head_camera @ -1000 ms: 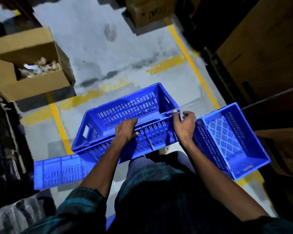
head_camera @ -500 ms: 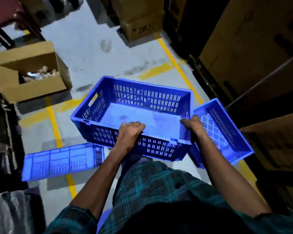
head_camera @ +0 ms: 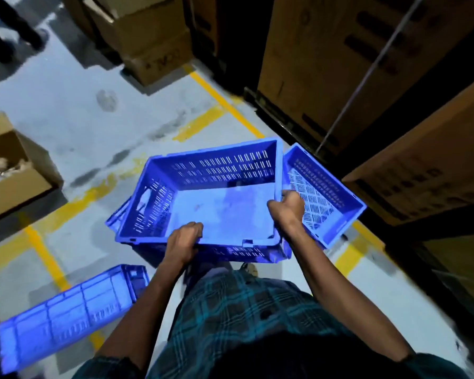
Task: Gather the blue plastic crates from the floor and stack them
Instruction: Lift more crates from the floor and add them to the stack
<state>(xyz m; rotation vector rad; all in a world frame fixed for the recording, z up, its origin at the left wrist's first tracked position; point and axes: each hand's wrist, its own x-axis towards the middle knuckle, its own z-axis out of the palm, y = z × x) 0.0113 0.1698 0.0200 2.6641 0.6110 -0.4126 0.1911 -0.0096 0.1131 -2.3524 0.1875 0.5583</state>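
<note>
Grey warehouse floor (head_camera: 74, 124) striped with yellow lines (head_camera: 222, 99) runs between dark racking and tall cardboard cartons (head_camera: 340, 58), and the person stands in this aisle looking straight down at their own arms. Both hands carry one blue crate (head_camera: 222, 203) level and mouth-up, clear of the floor, in front of the checked shirt. The left hand (head_camera: 184, 242) is curled closed over the near rim, fingers wrapped into the crate and thumb side outward, while the right hand (head_camera: 286, 209) is clenched on the rim at the right-hand near corner; taking two separate points on the rim likely keeps the wide, light shell from tipping as it is moved. Beneath the held crate, blue edges show at its left and lower sides, which could be another crate under it, though the overlap hides how they meet. A second crate (head_camera: 326, 195) sits tilted just beside the right hand, its slotted inside turned toward the camera, probably leaning where it was dropped near the racking. A third crate (head_camera: 66, 315) lies on the floor at lower left, well apart, with a ribbed wall or base uppermost. An open carton (head_camera: 14, 184) with crumpled contents stands at far left. Judging by the level hold, the crate is being lined up for nesting, with the loose ones yet to be collected
</note>
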